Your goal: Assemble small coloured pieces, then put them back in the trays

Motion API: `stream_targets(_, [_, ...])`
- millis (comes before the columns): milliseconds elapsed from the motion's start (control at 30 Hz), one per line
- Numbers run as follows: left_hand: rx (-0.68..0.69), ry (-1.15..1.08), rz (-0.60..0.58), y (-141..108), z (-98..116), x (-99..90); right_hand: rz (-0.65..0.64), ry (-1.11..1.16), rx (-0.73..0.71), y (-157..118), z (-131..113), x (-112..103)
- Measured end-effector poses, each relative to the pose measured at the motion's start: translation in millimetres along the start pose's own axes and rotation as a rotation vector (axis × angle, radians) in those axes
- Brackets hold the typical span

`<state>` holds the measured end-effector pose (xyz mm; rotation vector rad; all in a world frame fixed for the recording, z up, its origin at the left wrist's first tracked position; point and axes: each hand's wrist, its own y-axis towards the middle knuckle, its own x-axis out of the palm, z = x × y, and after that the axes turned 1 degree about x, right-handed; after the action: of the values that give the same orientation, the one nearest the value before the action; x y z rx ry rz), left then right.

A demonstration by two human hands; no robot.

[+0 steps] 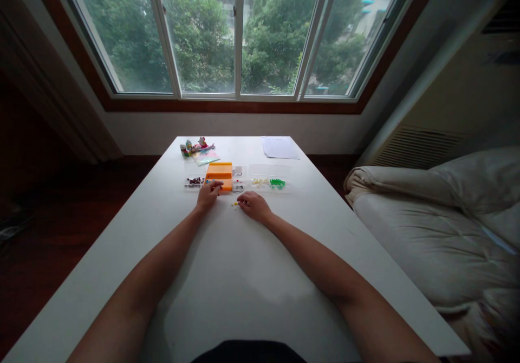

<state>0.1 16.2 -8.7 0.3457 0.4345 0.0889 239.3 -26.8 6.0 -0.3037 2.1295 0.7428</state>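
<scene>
An open orange plastic box (220,169) lies on the white table, its lid part tilted back. Over its front left part rests my left hand (208,196), fingers stretched out across the box and slightly apart. Small blue pieces show just behind those fingers. To the right and a little nearer, my right hand (254,206) lies low on the tabletop with its fingers curled in. A few small yellow pieces (234,204) lie at its fingertips; whether one is pinched is too small to tell.
Clear trays with dark red pieces (195,181), cream pieces (260,182) and green pieces (277,183) flank the box. Small colourful figurines (196,145) and white paper sheets (280,147) lie at the table's (244,276) far end. A padded beige seat (439,233) stands right.
</scene>
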Motion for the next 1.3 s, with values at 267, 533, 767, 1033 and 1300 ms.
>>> stream_targets(267, [0.071,0.2,-0.131,-7.4,9.7,3.8,-0.041,-0.179,-0.069,-0.9,-8.6,8.6])
stream_targets(533, [0.137,0.32,-0.228,-14.2,20.6,5.6,-0.003,-0.045,-0.029,0.2,-5.0,8.0])
stream_targets(767, [0.214,0.361,-0.305,-17.0,25.8,7.7,0.26,0.45,0.294,9.5,31.3,-1.7])
stream_targets(1033, [0.259,0.378,-0.378,-20.7,36.5,9.3,0.49,0.777,0.483,20.3,70.2,-14.3])
stream_targets(1300, [0.256,0.38,-0.373,-19.4,31.5,6.8,0.275,0.575,0.353,14.0,50.7,-10.0])
